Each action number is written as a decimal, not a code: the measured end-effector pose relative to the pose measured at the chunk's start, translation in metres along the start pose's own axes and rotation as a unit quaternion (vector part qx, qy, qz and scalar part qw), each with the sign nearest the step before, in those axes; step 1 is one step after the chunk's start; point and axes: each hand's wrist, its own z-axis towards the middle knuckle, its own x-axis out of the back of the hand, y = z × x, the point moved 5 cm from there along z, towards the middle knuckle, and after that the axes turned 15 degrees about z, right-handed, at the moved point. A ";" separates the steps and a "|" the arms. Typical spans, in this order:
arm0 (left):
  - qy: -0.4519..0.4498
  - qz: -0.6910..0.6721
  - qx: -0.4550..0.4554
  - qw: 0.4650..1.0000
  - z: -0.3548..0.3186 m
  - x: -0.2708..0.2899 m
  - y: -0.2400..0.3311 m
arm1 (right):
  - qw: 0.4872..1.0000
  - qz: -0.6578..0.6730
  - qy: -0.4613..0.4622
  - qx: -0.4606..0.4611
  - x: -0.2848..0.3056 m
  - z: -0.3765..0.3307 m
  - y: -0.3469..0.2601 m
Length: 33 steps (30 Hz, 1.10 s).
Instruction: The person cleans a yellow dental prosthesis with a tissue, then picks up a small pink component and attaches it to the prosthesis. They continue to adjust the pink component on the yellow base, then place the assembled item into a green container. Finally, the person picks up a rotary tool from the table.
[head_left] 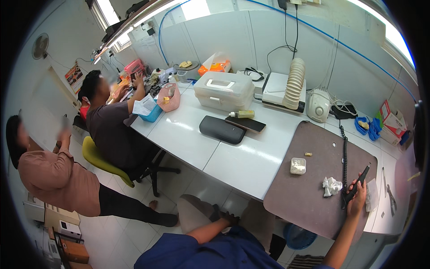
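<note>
Right hand [357,197] grips black handpiece [357,187]; pink basket [169,97] holds, seemingly, yellow bits.

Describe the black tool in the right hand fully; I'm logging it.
The tool is a slim black pen-shaped handpiece, plastic or metal by its look, tip pointing up and away. The right hand grips its lower end over the brown mat. A black coiled cord runs from near it toward the back of the table.

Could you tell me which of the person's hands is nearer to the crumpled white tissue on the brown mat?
Right. The right hand grips a black handpiece just beside the crumpled white tissue; the left hand rests low by the lap, off the brown mat.
</note>
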 end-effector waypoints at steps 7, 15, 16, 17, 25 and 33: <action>0.108 -0.186 0.069 0.974 -0.029 0.037 -0.063 | 0.999 -0.033 0.021 0.014 0.003 0.002 0.008; 0.359 -0.261 0.410 0.797 -0.200 0.019 -0.193 | 0.990 -0.120 0.063 0.039 0.013 -0.009 0.019; 0.375 -0.277 0.422 0.777 -0.206 0.007 -0.191 | 0.990 -0.127 0.050 0.041 0.012 -0.010 0.020; 0.411 -0.269 0.389 0.780 -0.206 0.004 -0.188 | 0.989 -0.134 0.038 0.044 0.011 -0.011 0.021; 0.392 -0.326 0.140 0.849 -0.241 0.062 -0.095 | 0.984 -0.168 0.035 0.050 0.003 -0.019 0.011; 0.401 -0.306 0.077 0.860 -0.245 0.125 -0.048 | 0.990 -0.120 0.066 0.027 0.008 -0.015 0.012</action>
